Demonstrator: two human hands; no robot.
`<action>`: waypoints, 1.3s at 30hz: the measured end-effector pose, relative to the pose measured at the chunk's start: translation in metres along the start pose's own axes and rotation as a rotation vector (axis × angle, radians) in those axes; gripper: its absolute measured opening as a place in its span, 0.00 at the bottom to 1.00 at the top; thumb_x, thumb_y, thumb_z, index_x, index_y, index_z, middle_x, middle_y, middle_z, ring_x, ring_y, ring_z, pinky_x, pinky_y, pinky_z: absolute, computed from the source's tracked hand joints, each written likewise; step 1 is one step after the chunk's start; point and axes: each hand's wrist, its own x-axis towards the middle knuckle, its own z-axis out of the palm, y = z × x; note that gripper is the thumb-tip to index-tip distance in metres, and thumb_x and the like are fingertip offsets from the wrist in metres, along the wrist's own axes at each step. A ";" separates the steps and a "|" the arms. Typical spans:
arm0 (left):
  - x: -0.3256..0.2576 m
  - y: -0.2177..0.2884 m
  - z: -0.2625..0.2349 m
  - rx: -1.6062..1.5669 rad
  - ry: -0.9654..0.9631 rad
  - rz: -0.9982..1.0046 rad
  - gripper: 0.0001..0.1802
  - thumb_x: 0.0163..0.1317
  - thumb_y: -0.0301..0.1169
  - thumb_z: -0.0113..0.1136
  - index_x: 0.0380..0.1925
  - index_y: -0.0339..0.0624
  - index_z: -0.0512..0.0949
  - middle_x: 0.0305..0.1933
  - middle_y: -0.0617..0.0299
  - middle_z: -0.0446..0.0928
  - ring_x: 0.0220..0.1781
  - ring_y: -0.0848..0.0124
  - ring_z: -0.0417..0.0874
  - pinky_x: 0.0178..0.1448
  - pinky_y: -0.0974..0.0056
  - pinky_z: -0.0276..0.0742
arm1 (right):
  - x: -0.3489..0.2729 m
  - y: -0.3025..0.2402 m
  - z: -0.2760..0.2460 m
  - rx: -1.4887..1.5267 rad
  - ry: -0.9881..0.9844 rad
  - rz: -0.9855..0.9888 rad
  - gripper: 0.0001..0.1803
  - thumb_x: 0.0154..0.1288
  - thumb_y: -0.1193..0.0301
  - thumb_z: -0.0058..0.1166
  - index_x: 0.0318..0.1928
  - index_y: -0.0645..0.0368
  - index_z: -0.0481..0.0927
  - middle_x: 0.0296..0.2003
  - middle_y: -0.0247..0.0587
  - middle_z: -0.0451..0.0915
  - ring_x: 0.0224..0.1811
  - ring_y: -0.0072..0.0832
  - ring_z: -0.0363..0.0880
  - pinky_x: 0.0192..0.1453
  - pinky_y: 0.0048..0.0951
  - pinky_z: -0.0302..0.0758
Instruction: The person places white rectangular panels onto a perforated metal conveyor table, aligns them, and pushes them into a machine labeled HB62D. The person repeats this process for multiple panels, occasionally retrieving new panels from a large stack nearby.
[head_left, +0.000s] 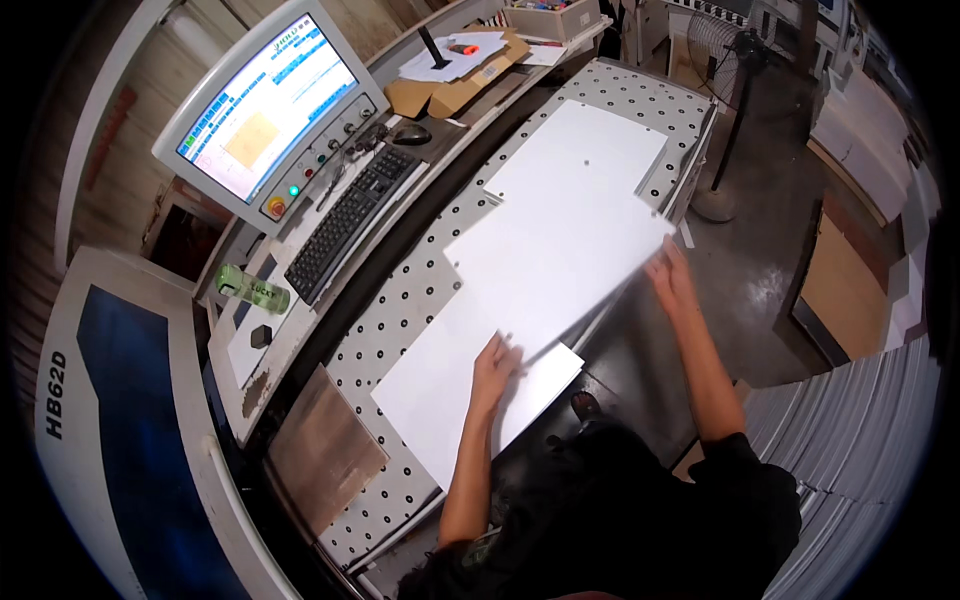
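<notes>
A white rectangular panel (560, 245) lies tilted across two other white panels on the dotted machine table. My right hand (674, 282) grips its right-hand corner, fingers at the edge. At its near-left corner is my left hand (494, 372), slightly blurred, with thumb and fingers closed on the edge. Beneath and beyond it lies the far white panel (590, 150), with small dark holes. The near white panel (425, 395) spreads under my left forearm and sticks out on its right side.
The dotted table (400, 300) carries a brown board (328, 450) at its near-left end. To the left are a control screen (265, 110), keyboard (350, 220), mouse (411, 134) and green bottle (252, 289). A standing fan (740, 120) and stacked panels (850, 440) stand at the right.
</notes>
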 end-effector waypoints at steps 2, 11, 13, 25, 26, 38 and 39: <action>0.026 0.014 0.027 0.106 -0.022 0.042 0.31 0.71 0.30 0.60 0.71 0.31 0.65 0.42 0.59 0.83 0.35 0.73 0.83 0.38 0.68 0.80 | 0.008 0.003 0.011 -0.348 0.068 -0.019 0.29 0.73 0.65 0.58 0.68 0.65 0.67 0.65 0.45 0.74 0.67 0.34 0.73 0.67 0.37 0.73; 0.015 0.015 0.030 0.278 0.036 0.139 0.26 0.69 0.26 0.59 0.68 0.38 0.73 0.40 0.62 0.84 0.38 0.76 0.81 0.45 0.70 0.77 | 0.005 0.098 0.058 -1.064 0.192 -0.420 0.52 0.69 0.69 0.58 0.78 0.71 0.35 0.78 0.70 0.44 0.81 0.55 0.45 0.83 0.41 0.47; -0.006 -0.004 0.012 0.277 0.083 0.217 0.26 0.70 0.29 0.60 0.67 0.37 0.73 0.40 0.61 0.84 0.35 0.76 0.81 0.40 0.71 0.75 | 0.007 0.108 0.069 -1.080 0.306 -0.448 0.51 0.70 0.70 0.56 0.78 0.71 0.34 0.77 0.71 0.43 0.81 0.57 0.43 0.83 0.41 0.43; -0.150 -0.019 -0.083 0.181 0.569 0.193 0.23 0.71 0.34 0.62 0.63 0.35 0.76 0.37 0.61 0.84 0.34 0.76 0.81 0.38 0.71 0.76 | 0.056 0.115 0.085 -1.110 0.456 -0.544 0.49 0.70 0.66 0.55 0.77 0.74 0.38 0.76 0.73 0.45 0.81 0.60 0.42 0.83 0.48 0.44; -0.157 -0.026 -0.093 0.181 0.608 0.214 0.23 0.72 0.34 0.61 0.63 0.35 0.76 0.37 0.61 0.84 0.34 0.77 0.81 0.38 0.71 0.76 | 0.066 0.116 0.082 -1.134 0.467 -0.573 0.49 0.70 0.66 0.55 0.77 0.75 0.39 0.75 0.73 0.48 0.81 0.60 0.43 0.83 0.49 0.45; -0.244 -0.098 -0.224 0.795 1.232 0.073 0.28 0.67 0.39 0.65 0.64 0.38 0.74 0.61 0.42 0.75 0.61 0.52 0.75 0.62 0.51 0.71 | 0.102 0.107 0.071 -1.352 0.499 -0.501 0.51 0.70 0.56 0.54 0.77 0.72 0.40 0.78 0.65 0.48 0.81 0.60 0.42 0.82 0.50 0.46; -0.252 -0.103 -0.236 0.899 1.263 -0.017 0.32 0.67 0.42 0.66 0.67 0.39 0.72 0.66 0.38 0.70 0.66 0.47 0.71 0.67 0.47 0.67 | 0.108 0.108 0.067 -1.367 0.503 -0.495 0.51 0.70 0.55 0.54 0.77 0.72 0.40 0.78 0.65 0.48 0.81 0.60 0.42 0.82 0.51 0.46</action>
